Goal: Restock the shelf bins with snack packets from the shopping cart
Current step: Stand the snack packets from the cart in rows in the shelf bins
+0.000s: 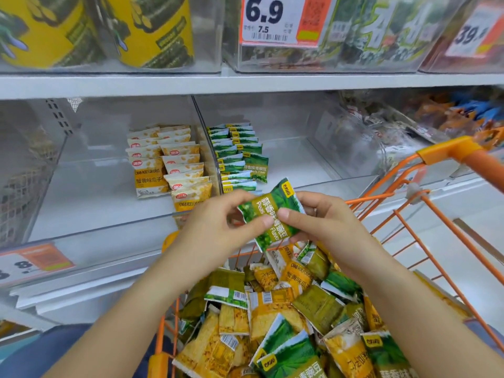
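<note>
A green pea snack packet (268,211) is held tilted above the cart, in front of the shelf. My left hand (215,225) pinches its lower left side and my right hand (321,222) pinches its right side. Below, the orange shopping cart (436,214) holds several green and yellow packets (286,317). In the clear shelf bins behind, yellow crab-roe packets (169,162) stand in rows in the left bin and green pea packets (240,154) in the right bin, split by a clear divider (210,148).
A clear front lip with a price tag (32,261) runs along the shelf's front edge. Above, another shelf (245,83) carries yellow bags and a 6.9 price label (275,20). A bin at the right (450,113) holds mixed orange and blue packets.
</note>
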Motion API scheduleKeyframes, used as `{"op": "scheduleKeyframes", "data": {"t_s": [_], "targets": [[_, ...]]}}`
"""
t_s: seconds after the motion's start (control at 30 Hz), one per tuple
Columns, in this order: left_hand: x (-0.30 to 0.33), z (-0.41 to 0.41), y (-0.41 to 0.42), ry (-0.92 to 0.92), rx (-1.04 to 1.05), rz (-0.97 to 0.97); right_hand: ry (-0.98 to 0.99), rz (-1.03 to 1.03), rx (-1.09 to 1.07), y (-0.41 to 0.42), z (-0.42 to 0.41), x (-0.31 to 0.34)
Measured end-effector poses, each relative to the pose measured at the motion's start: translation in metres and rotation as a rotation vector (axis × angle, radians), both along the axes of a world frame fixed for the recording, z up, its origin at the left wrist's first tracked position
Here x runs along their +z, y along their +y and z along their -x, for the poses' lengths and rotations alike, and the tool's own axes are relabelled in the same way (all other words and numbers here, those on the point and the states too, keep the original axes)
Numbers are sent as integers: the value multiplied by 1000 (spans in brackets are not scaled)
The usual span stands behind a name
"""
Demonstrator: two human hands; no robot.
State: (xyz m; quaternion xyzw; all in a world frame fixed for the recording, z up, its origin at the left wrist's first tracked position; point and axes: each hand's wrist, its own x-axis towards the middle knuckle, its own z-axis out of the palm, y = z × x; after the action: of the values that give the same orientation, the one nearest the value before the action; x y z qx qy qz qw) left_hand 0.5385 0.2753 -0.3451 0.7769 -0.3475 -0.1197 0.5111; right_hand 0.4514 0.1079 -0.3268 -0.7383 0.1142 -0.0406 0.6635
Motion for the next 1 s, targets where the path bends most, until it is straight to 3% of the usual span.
{"op": "scheduleKeyframes", "data": {"t_s": [0.1, 0.13, 0.23, 0.3, 0.43, 0.63, 0.73, 1.0], "targets": [[-3, -3, -6, -76, 41, -15, 7, 47, 13, -3, -5, 6], [-6, -5, -8, -177, 75, -63, 16, 118, 32, -5, -8, 8], [-18, -22, -11, -749, 208, -306, -5, 471, -28, -16, -26, 19], [-26, -33, -12, -835, 245, -421, -32, 671, -139, -27, -47, 26], [-32, -41, -17, -779, 281, -448, 76, 799, -154, -51, -109, 19], [-31, -45, -16, -723, 276, -414, 395, 1119, 77, -66, -177, -21], [-31, -48, -15, -720, 262, -417, 376, 1157, 142, -64, -192, -35], [-34, -51, -17, -725, 260, -374, 273, 1126, 29, -70, -206, -58]]}}
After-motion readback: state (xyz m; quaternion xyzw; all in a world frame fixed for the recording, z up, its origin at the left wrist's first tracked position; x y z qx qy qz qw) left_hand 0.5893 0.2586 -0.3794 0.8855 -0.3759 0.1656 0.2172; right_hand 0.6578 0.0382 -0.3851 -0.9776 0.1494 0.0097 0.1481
